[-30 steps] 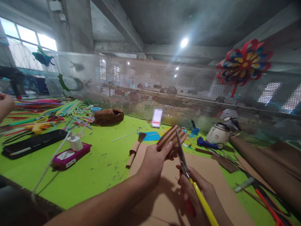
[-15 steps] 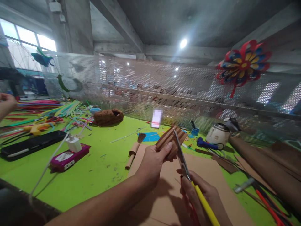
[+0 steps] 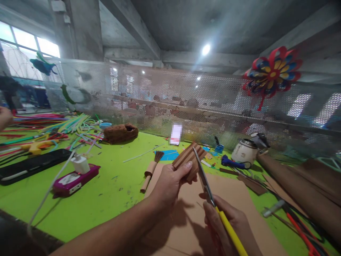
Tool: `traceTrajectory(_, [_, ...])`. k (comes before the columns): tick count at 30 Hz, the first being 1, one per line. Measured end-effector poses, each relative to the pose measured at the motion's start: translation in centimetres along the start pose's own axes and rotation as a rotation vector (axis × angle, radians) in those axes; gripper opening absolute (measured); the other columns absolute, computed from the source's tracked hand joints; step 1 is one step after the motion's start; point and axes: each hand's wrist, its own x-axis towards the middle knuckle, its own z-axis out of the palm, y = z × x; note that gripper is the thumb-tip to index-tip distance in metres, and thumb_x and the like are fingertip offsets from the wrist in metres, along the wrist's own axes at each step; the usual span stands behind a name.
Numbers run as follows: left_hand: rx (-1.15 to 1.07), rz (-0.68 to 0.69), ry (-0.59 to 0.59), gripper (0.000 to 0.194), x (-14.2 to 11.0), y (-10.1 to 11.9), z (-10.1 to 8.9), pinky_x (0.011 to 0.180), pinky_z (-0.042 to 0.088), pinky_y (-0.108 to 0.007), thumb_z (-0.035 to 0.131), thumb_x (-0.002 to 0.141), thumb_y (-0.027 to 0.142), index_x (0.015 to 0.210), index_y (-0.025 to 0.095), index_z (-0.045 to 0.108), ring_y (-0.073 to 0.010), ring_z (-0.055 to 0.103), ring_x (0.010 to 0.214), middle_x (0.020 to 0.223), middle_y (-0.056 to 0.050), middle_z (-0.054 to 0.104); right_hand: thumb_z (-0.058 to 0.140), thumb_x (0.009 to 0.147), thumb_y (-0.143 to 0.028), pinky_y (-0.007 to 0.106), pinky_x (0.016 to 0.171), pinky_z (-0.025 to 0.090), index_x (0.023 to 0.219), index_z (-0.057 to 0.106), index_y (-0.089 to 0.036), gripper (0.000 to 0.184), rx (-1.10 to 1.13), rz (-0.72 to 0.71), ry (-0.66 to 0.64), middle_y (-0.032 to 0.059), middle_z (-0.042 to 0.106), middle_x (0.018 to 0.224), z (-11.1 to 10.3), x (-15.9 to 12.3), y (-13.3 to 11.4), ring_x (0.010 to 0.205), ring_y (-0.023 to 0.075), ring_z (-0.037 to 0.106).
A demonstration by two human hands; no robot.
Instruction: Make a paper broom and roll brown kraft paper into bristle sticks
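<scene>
Between the thumb and fingers of my left hand (image 3: 170, 183) is a small piece of brown striped sheet (image 3: 189, 158), perhaps paper or thin foam, tilted above the table. My right hand (image 3: 226, 220) is closed round a pair of scissors (image 3: 204, 176) with one yellow and one red handle. The blades point up and away, lying against the right part of the striped sheet; whether they cut into it I cannot tell. Below both hands lies a large tan sheet (image 3: 213, 199). A rolled tan paper piece with a frayed dark brown end (image 3: 151, 170) rests at its left edge.
On the green table (image 3: 114, 174) are a purple power strip (image 3: 76, 179) with a white charger, a black case (image 3: 34, 165), colourful stems (image 3: 77, 124), a brown hollow object (image 3: 121, 133) and a white pot (image 3: 243, 151). A perforated screen (image 3: 160, 92) stands behind. Another person's hand (image 3: 4, 117) shows far left.
The whole view has shifted slightly, so most things sit a little further left. Both hands keep their grip, and the scissors stay against the striped sheet.
</scene>
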Motion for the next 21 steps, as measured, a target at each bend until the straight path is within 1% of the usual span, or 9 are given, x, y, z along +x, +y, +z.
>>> traceTrajectory(2, [0.025,0.004,-0.007,0.020,0.0,0.0,-0.1,0.057,0.036,-0.026,0.060,0.082,0.029,0.072,0.011,0.061,-0.0123,0.050,0.058,0.062,-0.004,0.054,0.059,0.071,-0.065,0.018,0.032,0.028,0.095,0.068,-0.012,0.058,-0.007,-0.015,0.007,-0.0011,0.048,0.052,0.0,0.0,-0.2,0.038,0.0078,0.035])
traceTrajectory(5, [0.046,0.000,-0.032,0.020,-0.2,-0.1,-0.1,0.058,0.034,-0.026,0.058,0.082,0.026,0.068,0.012,0.059,-0.0116,0.048,0.057,0.061,-0.003,0.053,0.059,0.071,-0.064,0.018,0.038,0.036,0.094,0.068,-0.014,0.056,-0.016,-0.045,0.020,0.0013,0.052,0.057,0.0,0.1,-0.3,0.046,0.0105,0.045])
traceTrajectory(9, [0.010,-0.063,-0.112,0.018,-0.6,-0.7,0.2,0.060,0.034,-0.026,0.057,0.082,0.024,0.069,0.012,0.059,-0.0108,0.045,0.058,0.061,-0.001,0.051,0.057,0.074,-0.062,0.019,0.044,0.040,0.095,0.066,-0.015,0.052,0.031,-0.073,-0.005,0.0021,0.054,0.061,-0.2,0.3,-0.3,0.053,0.0129,0.050])
traceTrajectory(13, [-0.025,-0.115,-0.170,0.020,-0.8,-1.4,0.3,0.064,0.036,-0.028,0.059,0.083,0.028,0.072,0.011,0.060,-0.0114,0.046,0.061,0.064,-0.002,0.051,0.054,0.075,-0.063,0.019,0.041,0.038,0.094,0.065,-0.015,0.053,0.069,-0.067,-0.035,0.0009,0.051,0.058,-0.4,0.4,0.0,0.051,0.0130,0.047])
traceTrajectory(17, [-0.016,-0.130,-0.152,0.022,-0.8,-1.8,0.3,0.063,0.037,-0.029,0.063,0.079,0.032,0.072,0.012,0.060,-0.0119,0.045,0.060,0.064,-0.002,0.051,0.052,0.075,-0.066,0.019,0.039,0.036,0.095,0.064,-0.016,0.056,0.090,-0.023,-0.039,0.0000,0.050,0.058,-0.2,0.2,0.3,0.045,0.0114,0.045])
traceTrajectory(21, [0.020,-0.115,-0.161,0.026,-0.9,-1.7,0.3,0.060,0.034,-0.027,0.062,0.079,0.035,0.065,0.013,0.058,-0.0120,0.045,0.057,0.060,-0.002,0.049,0.051,0.075,-0.067,0.019,0.039,0.034,0.095,0.062,-0.016,0.055,0.088,0.018,-0.052,-0.0008,0.050,0.058,0.0,0.1,0.5,0.042,0.0094,0.041])
